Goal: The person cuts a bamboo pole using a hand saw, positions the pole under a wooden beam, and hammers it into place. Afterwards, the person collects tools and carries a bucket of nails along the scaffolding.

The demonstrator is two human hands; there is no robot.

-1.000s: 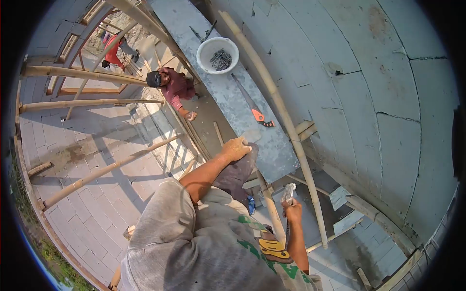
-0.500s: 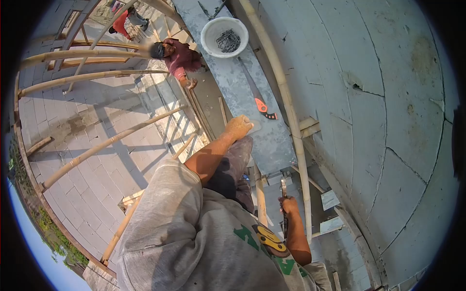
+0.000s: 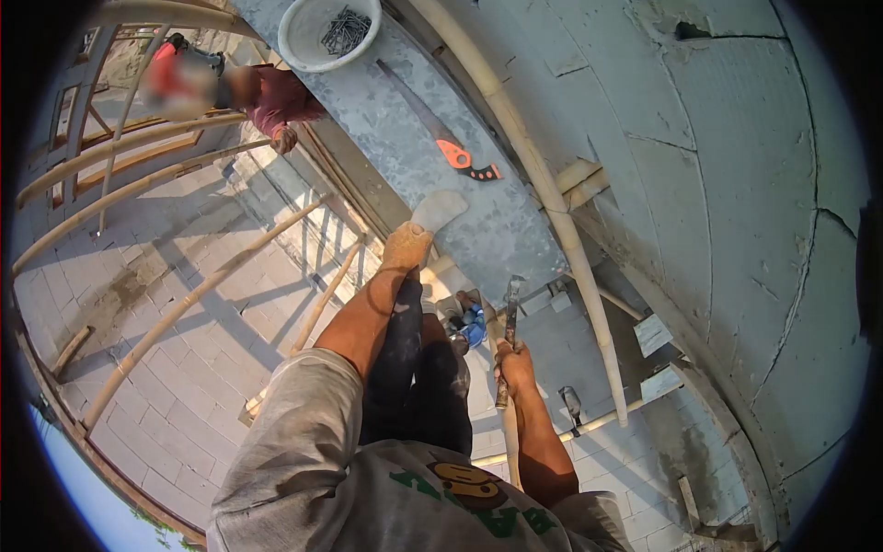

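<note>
My left hand is closed at the left edge of the grey plank; whatever it holds, if anything, is hidden. Beside its knuckles lies a pale rounded patch or flat piece. My right hand grips a hammer, its head upward near the plank's lower end. An orange-and-black handsaw rests on the plank, blade toward a white bowl that holds nails.
Bamboo poles run beside the plank, along a grey block wall. A person in a dark red shirt stands at the upper left. Below are a block floor and a dark hanging object.
The view has shifted, so plank, bowl and saw appear farther up and left. My left hand has moved left against the plank, uncovering more of the pale patch. The hammer has come nearer the plank's end.
</note>
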